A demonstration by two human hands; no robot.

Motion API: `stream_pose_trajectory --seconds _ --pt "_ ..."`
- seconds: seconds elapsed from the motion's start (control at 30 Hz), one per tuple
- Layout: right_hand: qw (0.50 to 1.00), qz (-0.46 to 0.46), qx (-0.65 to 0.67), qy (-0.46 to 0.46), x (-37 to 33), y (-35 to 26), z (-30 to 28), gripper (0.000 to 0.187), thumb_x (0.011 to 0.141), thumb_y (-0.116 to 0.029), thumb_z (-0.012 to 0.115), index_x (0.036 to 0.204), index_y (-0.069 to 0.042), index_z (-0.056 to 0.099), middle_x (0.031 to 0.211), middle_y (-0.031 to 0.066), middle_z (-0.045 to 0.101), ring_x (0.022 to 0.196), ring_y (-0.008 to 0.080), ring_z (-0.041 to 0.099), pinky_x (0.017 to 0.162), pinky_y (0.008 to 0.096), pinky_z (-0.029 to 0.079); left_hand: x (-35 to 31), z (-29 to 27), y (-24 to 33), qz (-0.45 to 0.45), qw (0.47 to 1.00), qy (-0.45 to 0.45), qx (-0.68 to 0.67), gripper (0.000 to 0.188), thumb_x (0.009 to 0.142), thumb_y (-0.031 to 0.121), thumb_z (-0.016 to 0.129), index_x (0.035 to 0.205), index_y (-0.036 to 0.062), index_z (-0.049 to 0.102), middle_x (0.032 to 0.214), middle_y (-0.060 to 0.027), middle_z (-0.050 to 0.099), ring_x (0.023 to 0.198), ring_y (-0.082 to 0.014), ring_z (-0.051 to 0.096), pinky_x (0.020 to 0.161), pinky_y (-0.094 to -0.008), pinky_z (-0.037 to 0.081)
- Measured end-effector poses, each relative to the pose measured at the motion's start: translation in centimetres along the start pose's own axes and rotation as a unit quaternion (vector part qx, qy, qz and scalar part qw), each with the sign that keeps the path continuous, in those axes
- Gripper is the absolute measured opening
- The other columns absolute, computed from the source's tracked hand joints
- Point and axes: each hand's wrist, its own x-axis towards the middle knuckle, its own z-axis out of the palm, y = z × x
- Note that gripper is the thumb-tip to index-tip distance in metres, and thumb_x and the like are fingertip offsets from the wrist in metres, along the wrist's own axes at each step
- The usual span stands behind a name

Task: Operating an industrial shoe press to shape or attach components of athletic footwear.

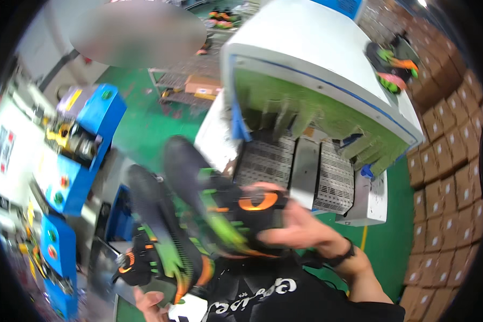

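Note:
My right hand (301, 224) is closed around the heel end of a dark sneaker (202, 185) with green and orange accents. This sneaker is tilted, its toe toward the upper left. Low in the picture, my left hand (149, 301) grips the heel end of a matching sneaker (161, 225), whose toe also points up and left. The two sneakers are side by side in front of my black shirt, slightly blurred. Ahead and to the right stands a white machine (306, 32) with a green-lined opening, hanging strips and two perforated metal conveyor tracks (265, 163).
Several green, orange and black shoes (389, 67) rest on the machine's top. Brown cartons (443, 220) are stacked along the right. Blue machines (72, 180) with push buttons line the left side. A wire rack (172, 80) holding a cardboard box (203, 85) stands at the back.

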Motion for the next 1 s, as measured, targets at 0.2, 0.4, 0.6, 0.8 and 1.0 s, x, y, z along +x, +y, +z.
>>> stream_pose_trajectory --seconds 0.2,0.4,0.6,0.8,1.0 --pt "0.868 0.110 -0.133 0.466 -14.0 -2.0 -8.5 0.067 0.066 0.000 0.061 0.129 0.003 0.039 0.115 0.0117 0.055 0.109 0.0193 0.053 0.099 0.0327 0.040 5.6 15.5 -2.5 -0.286 0.948 -0.133 -0.039 0.068 0.056 0.010 0.058 0.123 -0.0029 0.052 0.102 -0.0163 0.064 0.085 -0.0308 0.064 0.080 -0.0392 0.054" --pt "0.790 0.140 -0.220 0.554 -10.9 -0.3 -12.6 0.061 0.071 -0.002 0.057 0.129 0.005 0.041 0.117 0.0218 0.056 0.110 0.0316 0.055 0.098 0.0355 0.041 13.0 27.7 -5.8 -0.106 0.859 -0.370 0.338 0.081 0.056 0.006 0.063 0.134 -0.0010 0.041 0.120 -0.0148 0.056 0.104 -0.0235 0.058 0.092 -0.0343 0.047" --pt "0.667 0.016 -0.421 0.614 -10.5 -1.3 -12.1 0.055 0.075 -0.001 0.059 0.128 0.004 0.046 0.127 0.0232 0.053 0.117 0.0335 0.053 0.102 0.0401 0.039 14.4 32.4 -8.2 0.032 0.819 -0.375 0.434 0.075 0.071 0.000 0.060 0.140 -0.0043 0.032 0.137 -0.0194 0.044 0.128 -0.0247 0.044 0.108 -0.0327 0.033" --pt "0.970 -0.198 -0.085 0.114 3.5 -11.9 -1.5 0.046 0.080 -0.007 0.066 0.123 0.003 0.051 0.117 0.0206 0.058 0.108 0.0303 0.060 0.092 0.0382 0.048 11.4 22.2 -4.5 0.053 0.861 -0.369 0.346 0.060 0.078 -0.005 0.057 0.135 -0.0035 0.039 0.140 -0.0204 0.043 0.131 -0.0279 0.042 0.109 -0.0378 0.033" --pt "0.895 -0.435 -0.034 -0.092 12.8 -14.3 16.9 0.042 0.078 -0.013 0.062 0.117 0.002 0.056 0.085 0.0106 0.059 0.075 0.0194 0.060 0.064 0.0302 0.051 11.0 9.8 -1.8 0.080 0.946 -0.113 0.293 0.048 0.082 -0.007 0.052 0.129 -0.0024 0.047 0.125 -0.0135 0.060 0.118 -0.0220 0.057 0.102 -0.0339 0.042"
